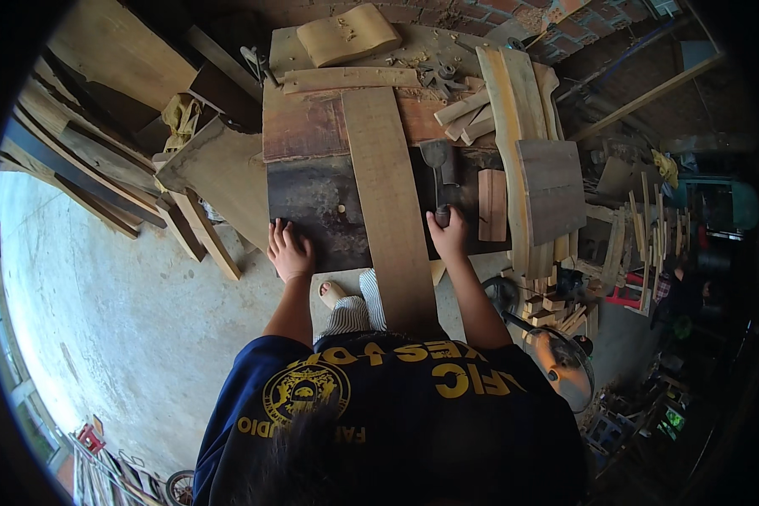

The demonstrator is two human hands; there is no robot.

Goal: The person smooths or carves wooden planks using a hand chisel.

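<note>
A long, pale wooden board (385, 173) lies across the dark workbench top (312, 198) and reaches back toward my body. My left hand (291, 250) rests at the bench's near left edge, fingers laid out flat over the surface and holding nothing. To the right of the board, my right hand (449, 234) is wrapped round the dark handle of a trowel-like tool (436, 154) with a thin metal shank and a broad flat end pointing away from me. Beside that end sits a small dark block (449, 166). A reddish-brown wood block (492, 205) lies further right.
Long planks (508, 126) and a grey-brown board (551, 185) border the bench on the right. Short wood strips (466, 114) and a curved wood block (348, 35) lie at the back. Lumber leans at left; a standing fan (558, 368) is at lower right.
</note>
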